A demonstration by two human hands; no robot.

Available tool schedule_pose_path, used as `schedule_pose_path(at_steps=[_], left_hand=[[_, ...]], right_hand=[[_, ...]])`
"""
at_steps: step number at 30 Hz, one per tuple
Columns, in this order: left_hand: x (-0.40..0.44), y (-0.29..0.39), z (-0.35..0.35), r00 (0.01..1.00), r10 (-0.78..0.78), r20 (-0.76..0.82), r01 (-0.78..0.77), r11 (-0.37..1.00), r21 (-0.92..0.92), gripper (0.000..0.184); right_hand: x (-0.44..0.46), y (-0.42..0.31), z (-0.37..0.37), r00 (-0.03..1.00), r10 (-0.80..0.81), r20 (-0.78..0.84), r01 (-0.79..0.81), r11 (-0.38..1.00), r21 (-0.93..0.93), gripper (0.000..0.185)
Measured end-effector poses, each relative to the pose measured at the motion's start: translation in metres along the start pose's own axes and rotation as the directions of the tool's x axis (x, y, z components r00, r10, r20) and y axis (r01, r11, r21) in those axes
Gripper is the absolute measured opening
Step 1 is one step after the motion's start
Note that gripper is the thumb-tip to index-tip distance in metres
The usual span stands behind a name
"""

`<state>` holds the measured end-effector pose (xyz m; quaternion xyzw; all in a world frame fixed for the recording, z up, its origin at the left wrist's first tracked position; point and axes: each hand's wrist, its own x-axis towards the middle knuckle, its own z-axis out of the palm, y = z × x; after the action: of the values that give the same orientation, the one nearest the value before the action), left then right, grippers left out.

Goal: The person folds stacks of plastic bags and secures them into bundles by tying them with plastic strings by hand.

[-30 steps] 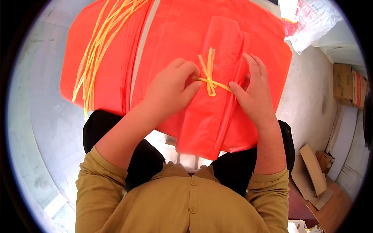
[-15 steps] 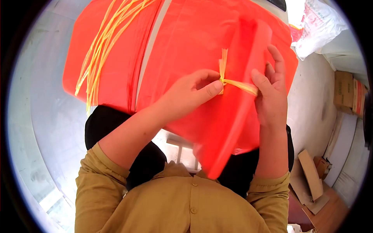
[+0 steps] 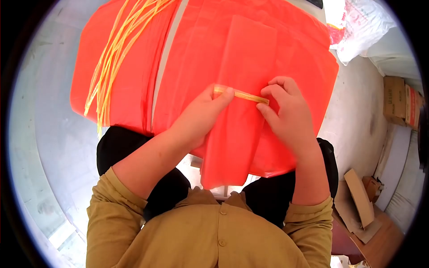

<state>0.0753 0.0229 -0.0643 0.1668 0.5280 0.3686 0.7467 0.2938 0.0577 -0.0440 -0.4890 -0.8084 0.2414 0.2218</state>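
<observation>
A long folded bundle of red plastic sheeting (image 3: 234, 143) lies in front of me, its near end reaching past the edge of the red stack (image 3: 192, 53) beneath. A flat yellow ribbon (image 3: 246, 95) runs across the bundle's middle. My left hand (image 3: 201, 116) is closed on the bundle's left edge, its thumb pressed on the ribbon. At the bundle's right edge, my right hand (image 3: 290, 118) pinches the ribbon's right part between thumb and forefinger. The bundle's underside is hidden.
Several loose yellow ribbons (image 3: 114, 56) lie over the red sheets on the left. A white plastic bag (image 3: 364, 29) is at the upper right. Cardboard boxes (image 3: 395, 100) and a flattened carton (image 3: 359, 196) are on the right side.
The bundle has turned from a tilted position to lying flat, and the ribbon's knot and loose ends no longer show. My right hand has moved down and left onto the ribbon.
</observation>
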Motion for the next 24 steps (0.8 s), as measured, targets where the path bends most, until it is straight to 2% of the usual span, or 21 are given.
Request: schedule_pose_path(at_steps=[3, 6, 9, 15, 18, 21, 24], left_hand=[[0.0, -0.005, -0.001, 0.997, 0.08, 0.019, -0.081, 0.995, 0.053, 0.038], [-0.003, -0.001, 0.0, 0.997, 0.07, 0.037, -0.071, 0.997, 0.03, 0.036], [-0.003, 0.0, -0.003, 0.999, 0.033, 0.019, -0.033, 0.999, -0.014, 0.038], [-0.002, 0.005, -0.01, 0.997, -0.021, 0.068, 0.035, 0.976, -0.214, 0.04], [-0.001, 0.004, -0.01, 0.996, -0.001, 0.088, 0.022, 0.969, -0.244, 0.04], [-0.003, 0.005, -0.007, 0.997, 0.022, 0.072, -0.003, 0.967, -0.255, 0.039], [0.0, 0.0, -0.008, 0.999, 0.036, -0.019, -0.039, 0.982, -0.185, 0.036]], right_hand=[[-0.001, 0.003, 0.002, 0.994, 0.111, 0.019, -0.11, 0.991, -0.076, 0.022], [0.001, 0.018, 0.006, 0.988, 0.153, 0.033, -0.152, 0.988, -0.028, 0.025], [0.003, 0.013, 0.004, 0.971, 0.227, 0.069, -0.229, 0.973, 0.021, 0.038], [0.004, 0.007, 0.003, 0.912, 0.338, 0.231, -0.403, 0.842, 0.359, 0.06], [0.004, 0.01, 0.009, 0.896, 0.349, 0.273, -0.443, 0.72, 0.534, 0.067], [0.006, 0.014, 0.015, 0.906, 0.328, 0.267, -0.422, 0.693, 0.585, 0.068], [0.008, 0.01, 0.023, 0.912, 0.333, 0.24, -0.397, 0.573, 0.717, 0.067]])
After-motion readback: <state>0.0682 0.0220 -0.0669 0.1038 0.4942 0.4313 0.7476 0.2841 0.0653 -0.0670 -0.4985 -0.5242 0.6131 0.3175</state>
